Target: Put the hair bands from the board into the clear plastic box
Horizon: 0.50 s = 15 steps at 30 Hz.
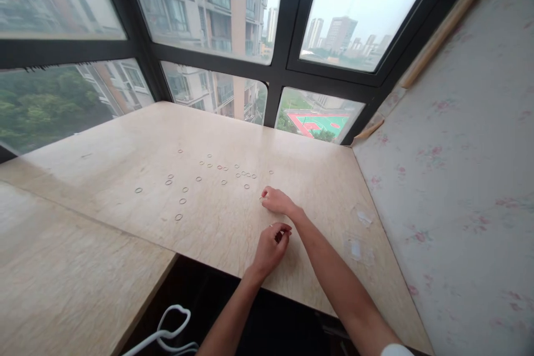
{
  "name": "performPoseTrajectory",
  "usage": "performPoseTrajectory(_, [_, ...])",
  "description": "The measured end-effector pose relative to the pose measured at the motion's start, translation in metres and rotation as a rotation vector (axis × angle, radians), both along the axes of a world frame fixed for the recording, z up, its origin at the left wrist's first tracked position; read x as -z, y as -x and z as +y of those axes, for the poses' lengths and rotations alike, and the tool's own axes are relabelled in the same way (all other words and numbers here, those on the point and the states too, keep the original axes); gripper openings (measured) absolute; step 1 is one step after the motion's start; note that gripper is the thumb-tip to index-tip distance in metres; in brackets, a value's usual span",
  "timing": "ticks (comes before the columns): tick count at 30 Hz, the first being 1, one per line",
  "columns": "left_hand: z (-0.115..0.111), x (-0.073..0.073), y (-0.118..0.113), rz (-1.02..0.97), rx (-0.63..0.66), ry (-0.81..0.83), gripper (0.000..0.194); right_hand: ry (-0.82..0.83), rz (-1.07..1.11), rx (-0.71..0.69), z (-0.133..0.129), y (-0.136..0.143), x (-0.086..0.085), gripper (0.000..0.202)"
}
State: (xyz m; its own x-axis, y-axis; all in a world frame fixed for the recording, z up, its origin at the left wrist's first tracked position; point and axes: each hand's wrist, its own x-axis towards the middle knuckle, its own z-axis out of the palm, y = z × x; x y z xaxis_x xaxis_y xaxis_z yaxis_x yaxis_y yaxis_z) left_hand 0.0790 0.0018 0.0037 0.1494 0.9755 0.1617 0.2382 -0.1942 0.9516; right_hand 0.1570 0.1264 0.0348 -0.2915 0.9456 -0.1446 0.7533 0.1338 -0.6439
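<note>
Small thin rings lie scattered over the beige marble-patterned top [225,211]; several are dark or greenish, and one is a red ring [219,167]. Low over the surface, my right hand [276,200] has its fingertips pinched at a small pale ring [262,199] on the left side of the hand. Nearer to me is my left hand [272,247], its fingers curled and thumb and fingertips together; what lies inside them is too small and shaded to name. Closest beyond my right hand are one ring [247,186] and another ring [271,172].
Clear plastic packets [357,247] lie to the right, by the flowered wall [454,194]. Dark-framed windows [277,75] close off the back. A white cable [164,334] hangs in the dark gap below the front edge. A second slab [62,278] lies at left.
</note>
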Motion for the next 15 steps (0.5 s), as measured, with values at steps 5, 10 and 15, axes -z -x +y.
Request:
performPoseTrajectory(5, [-0.002,0.0,0.0,0.052,0.039,-0.028,0.017,-0.037,-0.185,-0.117,0.007,0.006,-0.003,0.008])
performPoseTrajectory(10, [-0.001,0.004,-0.001,0.087,0.051,-0.046,0.019,-0.059,-0.238,-0.199,-0.003,-0.003,-0.009,0.013])
performPoseTrajectory(15, [-0.002,0.005,-0.001,0.106,0.066,-0.079,0.019,-0.094,-0.277,-0.136,-0.006,0.004,-0.003,0.022])
